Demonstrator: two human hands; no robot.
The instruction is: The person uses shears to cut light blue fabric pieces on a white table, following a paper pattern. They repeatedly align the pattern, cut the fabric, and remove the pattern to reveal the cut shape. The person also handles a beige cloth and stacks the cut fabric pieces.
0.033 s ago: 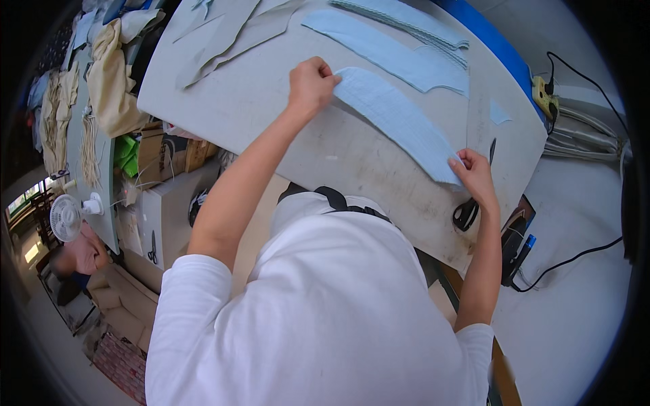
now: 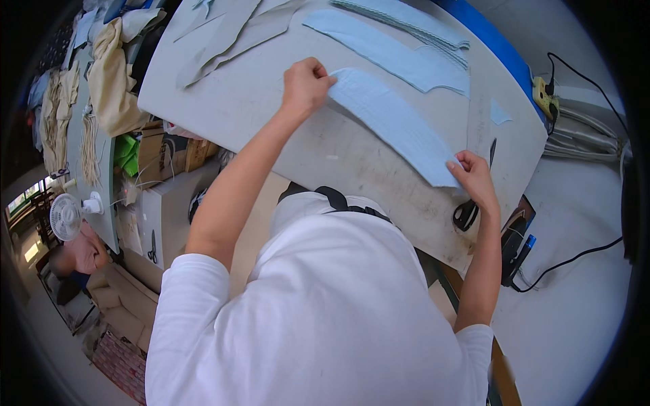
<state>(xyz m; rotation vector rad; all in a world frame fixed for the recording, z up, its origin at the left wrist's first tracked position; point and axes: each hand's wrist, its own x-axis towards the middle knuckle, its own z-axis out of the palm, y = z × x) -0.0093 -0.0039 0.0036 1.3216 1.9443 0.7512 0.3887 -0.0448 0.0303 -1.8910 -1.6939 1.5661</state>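
A curved, light blue fabric piece (image 2: 396, 122) is stretched between my two hands over the table. My left hand (image 2: 307, 84) pinches its far left end between thumb and fingers. At its near right end, my right hand (image 2: 473, 177) grips the corner. Beyond it lie another light blue cut piece (image 2: 386, 51) and a stack of blue fabric layers (image 2: 413, 21) with zigzag edges. Black-handled scissors (image 2: 465, 215) lie by my right wrist, partly hidden by it; a clear ruler (image 2: 478, 122) is just beyond that hand.
Grey pattern sheets (image 2: 233, 44) lie at the far left of the white table (image 2: 203, 111). A small blue scrap (image 2: 500, 113) sits near the right edge. A yellow power strip (image 2: 544, 98) and cables are on the right. Another person (image 2: 88, 247) is at the far left, near a white fan (image 2: 66, 216).
My left hand has shifted slightly left with its end of the fabric. The piece looks a little flatter and straighter; my right hand has barely moved.
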